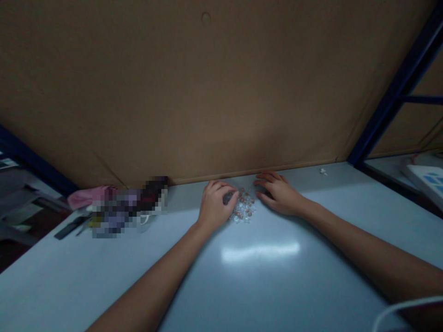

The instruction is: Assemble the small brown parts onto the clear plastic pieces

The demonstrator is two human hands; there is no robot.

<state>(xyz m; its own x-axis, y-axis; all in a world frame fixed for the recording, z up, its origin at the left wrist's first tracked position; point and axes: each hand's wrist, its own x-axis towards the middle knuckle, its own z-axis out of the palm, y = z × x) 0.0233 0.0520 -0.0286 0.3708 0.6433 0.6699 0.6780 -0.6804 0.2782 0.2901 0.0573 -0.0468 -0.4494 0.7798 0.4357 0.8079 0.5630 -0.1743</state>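
A small heap of clear and copper-brown bead-like pieces (245,205) lies on the pale table between my hands. My left hand (216,205) is at the heap's left edge, its fingers curved and a gap showing between thumb and forefinger. I see nothing held in it, though its fingertips are partly hidden. To the right of the heap, my right hand (278,192) rests palm down with fingers loosely bent and apart. Nothing shows in its grasp, and its fingertips point toward the pieces.
A brown board (221,92) stands along the table's (263,290) back edge. At the left lie a pink cloth (92,196), a dark flat object (72,226) and a blurred-out pile. Blue frame posts (391,97) flank the table. A small white scrap (323,171) sits at the back right.
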